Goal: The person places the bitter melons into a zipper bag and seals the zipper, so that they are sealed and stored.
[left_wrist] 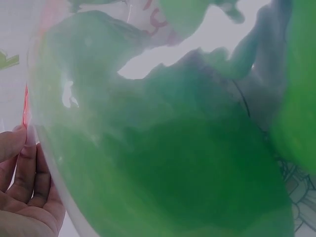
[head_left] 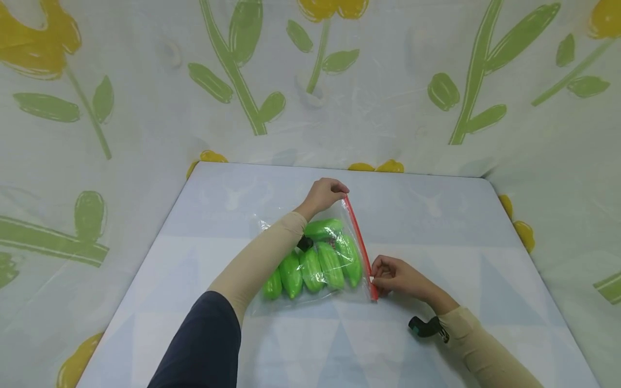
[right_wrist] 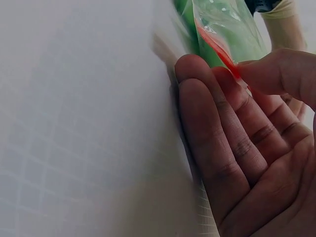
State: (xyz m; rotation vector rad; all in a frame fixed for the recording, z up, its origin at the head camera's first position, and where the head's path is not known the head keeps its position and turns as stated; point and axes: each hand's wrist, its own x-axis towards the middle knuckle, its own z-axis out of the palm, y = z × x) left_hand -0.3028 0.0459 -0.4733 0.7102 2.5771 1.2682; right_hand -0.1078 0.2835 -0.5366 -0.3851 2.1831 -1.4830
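Observation:
A clear zip bag (head_left: 310,302) lies on the table, holding several bright green, ridged, cucumber-like pieces (head_left: 311,269). Along its right side runs a red zip strip (head_left: 358,237). At the strip's far end my left hand (head_left: 324,195) pinches the bag's corner between thumb and fingers. My right hand (head_left: 400,277) pinches the near end of the same strip; in the right wrist view its thumb (right_wrist: 276,74) presses the red edge against the fingers. One green piece (left_wrist: 173,163) fills most of the left wrist view behind the plastic. My left forearm hides part of the bag's left side.
The pale table (head_left: 194,280) has a pattern of blue-grey triangles. Behind it and at its sides hangs a white curtain (head_left: 368,108) printed with yellow flowers and green leaves. A black wrist camera (head_left: 425,326) sticks out from my right sleeve.

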